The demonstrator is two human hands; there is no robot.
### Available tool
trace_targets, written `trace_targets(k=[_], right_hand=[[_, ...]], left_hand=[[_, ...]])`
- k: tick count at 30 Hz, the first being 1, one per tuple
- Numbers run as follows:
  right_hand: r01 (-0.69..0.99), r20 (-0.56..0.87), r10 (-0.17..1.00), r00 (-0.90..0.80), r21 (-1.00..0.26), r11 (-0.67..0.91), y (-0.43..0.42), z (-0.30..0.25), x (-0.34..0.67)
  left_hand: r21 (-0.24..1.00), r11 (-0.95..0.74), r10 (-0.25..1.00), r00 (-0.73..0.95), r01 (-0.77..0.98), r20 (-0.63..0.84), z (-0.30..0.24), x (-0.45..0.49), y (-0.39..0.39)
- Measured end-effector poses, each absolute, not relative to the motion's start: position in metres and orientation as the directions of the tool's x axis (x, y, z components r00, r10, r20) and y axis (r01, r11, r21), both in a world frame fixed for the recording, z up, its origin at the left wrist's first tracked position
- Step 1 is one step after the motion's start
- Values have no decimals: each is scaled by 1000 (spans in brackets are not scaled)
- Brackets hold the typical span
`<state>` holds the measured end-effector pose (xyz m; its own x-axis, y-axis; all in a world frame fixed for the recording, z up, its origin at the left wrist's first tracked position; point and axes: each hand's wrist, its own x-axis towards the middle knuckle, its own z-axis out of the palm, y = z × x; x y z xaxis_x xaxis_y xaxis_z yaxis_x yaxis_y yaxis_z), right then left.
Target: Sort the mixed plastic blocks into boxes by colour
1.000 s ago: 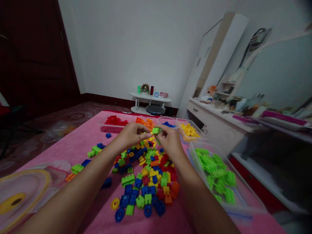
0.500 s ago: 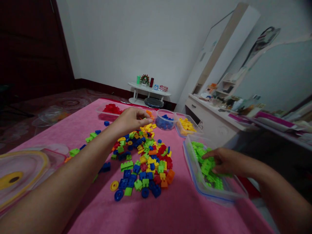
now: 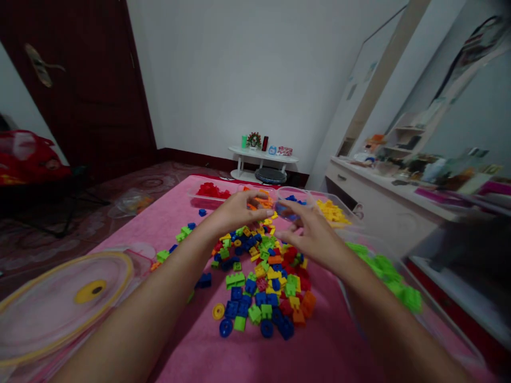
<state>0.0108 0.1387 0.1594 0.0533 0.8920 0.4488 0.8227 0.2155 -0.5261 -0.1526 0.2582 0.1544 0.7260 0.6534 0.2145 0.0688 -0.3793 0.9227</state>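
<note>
My left hand (image 3: pixel 241 213) hovers over the far end of a pile of mixed toy building bricks (image 3: pixel 259 282). Its fingers are apart and curved, with no brick visible in them. Just to its right is my right hand (image 3: pixel 309 231), thumb and fingers spread, nothing seen between them. Beyond my hands stand clear containers of sorted bricks: red bricks (image 3: pixel 211 190), orange bricks (image 3: pixel 263 201), blue bricks (image 3: pixel 294 199) in a round tub, and yellow bricks (image 3: pixel 332 213). Green bricks (image 3: pixel 389 274) lie in a box at the right, partly behind my right forearm.
A pink cloth (image 3: pixel 159 226) covers the table. Clear lids with a yellow rim (image 3: pixel 128 266) lie at the left edge. A white dresser (image 3: pixel 371 197) stands to the right; a low white shelf (image 3: pixel 261 154) is against the wall.
My right hand has left the green brick box and moved left, over the pile beside my left hand. My left hand stays above the pile's far end. The view has turned left.
</note>
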Motion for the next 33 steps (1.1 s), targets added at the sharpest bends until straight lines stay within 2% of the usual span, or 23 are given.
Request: trace_targets(k=[3, 5, 7, 9, 11, 13, 17, 20, 24, 27, 30, 32, 33], right_hand=[[672, 546, 837, -14, -615, 413, 166, 146, -28], [619, 577, 816, 23, -649, 442, 177, 136, -36], [643, 549, 833, 70, -663, 383, 184, 124, -31], [726, 497, 862, 103, -630, 276, 188, 112, -18], [810, 439, 888, 139, -567, 153, 191, 102, -3], [861, 371, 913, 167, -506, 48, 192, 94, 9], [918, 200, 973, 112, -395, -25, 191, 85, 20], [935, 101, 993, 57, -355, -17, 190, 82, 18], [930, 77, 994, 72, -366, -38, 190, 82, 18], [894, 96, 994, 59, -448, -10, 191, 84, 23], [781, 140, 987, 81, -624, 25, 191, 86, 26], [587, 151, 973, 176, -809, 19, 191, 87, 24], [433, 128, 961, 244, -901, 10, 191, 88, 21]], left_hand=[[921, -388, 635, 731, 22, 250, 154, -157, 262], [927, -372, 629, 746, 40, 220, 150, -160, 269], [930, -351, 622, 769, 107, 146, 141, -161, 279], [869, -432, 657, 744, 243, 119, 128, -163, 291], [698, -577, 714, 677, 423, 180, 113, -164, 303], [532, -647, 728, 649, 546, 220, 100, -165, 311], [472, -709, 642, 757, 523, 125, 85, -163, 314], [415, -747, 626, 761, 520, 173, 78, -159, 312], [385, -742, 653, 723, 549, 225, 72, -154, 312], [433, -723, 669, 703, 539, 242, 72, -153, 311], [543, -693, 682, 675, 474, 282, 77, -152, 310], [626, -668, 693, 643, 403, 326, 80, -150, 309], [667, -652, 700, 625, 360, 346, 82, -148, 308]])
